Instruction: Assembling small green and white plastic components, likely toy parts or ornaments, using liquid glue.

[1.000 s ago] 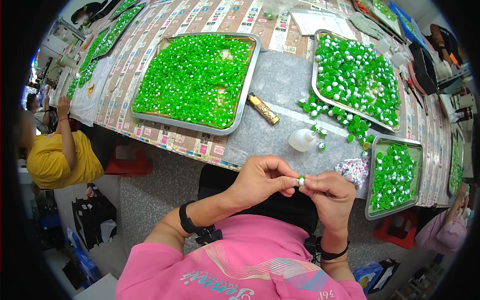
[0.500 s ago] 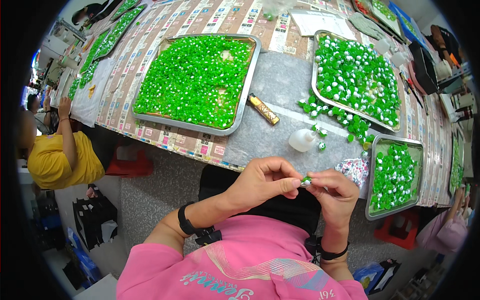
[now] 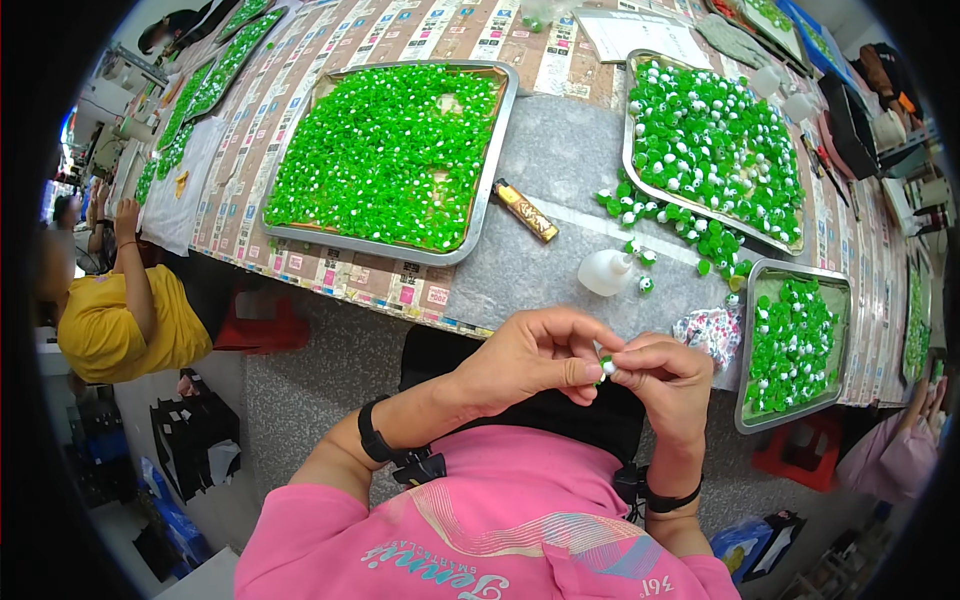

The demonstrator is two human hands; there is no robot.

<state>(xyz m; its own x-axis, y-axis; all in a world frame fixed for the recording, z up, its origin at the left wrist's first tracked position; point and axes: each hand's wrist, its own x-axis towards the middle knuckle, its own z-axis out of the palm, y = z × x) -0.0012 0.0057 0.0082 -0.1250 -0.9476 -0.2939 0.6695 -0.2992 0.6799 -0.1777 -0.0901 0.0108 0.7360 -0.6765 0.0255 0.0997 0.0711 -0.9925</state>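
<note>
A small green piece with a white ball on it (image 3: 607, 368) sits between my two hands, just off the table's front edge. The thumb and index finger of my left hand (image 3: 530, 358) pinch its left side. From the right, the fingertips of my right hand (image 3: 664, 385) grip the same piece. Fingers partly cover it, so its exact shape is hidden. Just beyond my hands stands a translucent white squeeze bottle (image 3: 603, 273), with a few loose green-and-white pieces (image 3: 645, 257) beside it. A floral cloth (image 3: 710, 335) lies right of my right hand.
A large tray of green pieces (image 3: 513, 100) lies left, and a tray of green-and-white pieces (image 3: 628, 150) at the back right. A smaller tray (image 3: 742, 395) overhangs the right edge. A black-and-yellow lighter-shaped object (image 3: 526, 211) rests on grey cloth (image 3: 560, 150). A person in yellow (image 3: 135, 320) sits at left.
The piece has been turned between my fingers, so more of its white ball shows on the right. My right hand has shifted slightly left. The view has tilted a little.
</note>
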